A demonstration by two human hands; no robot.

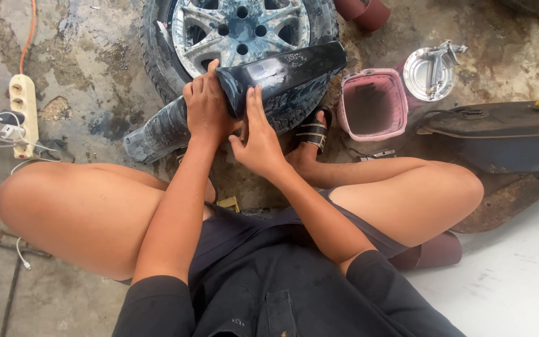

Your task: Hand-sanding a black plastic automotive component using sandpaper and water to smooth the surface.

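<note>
The dark curved body panel point(263, 81) leans against the wheel point(238, 31). The left hand point(206, 107) grips its near edge, fingers curled over; the right hand point(258, 140) presses flat-fingered against its underside.

Long curved black panel point(263, 84), glossy, wet and streaked with pale residue. It lies tilted across the lower part of a wheel point(238, 31) on the concrete floor point(88, 56), upper end right, lower end possibly resting on the floor at left.
</note>
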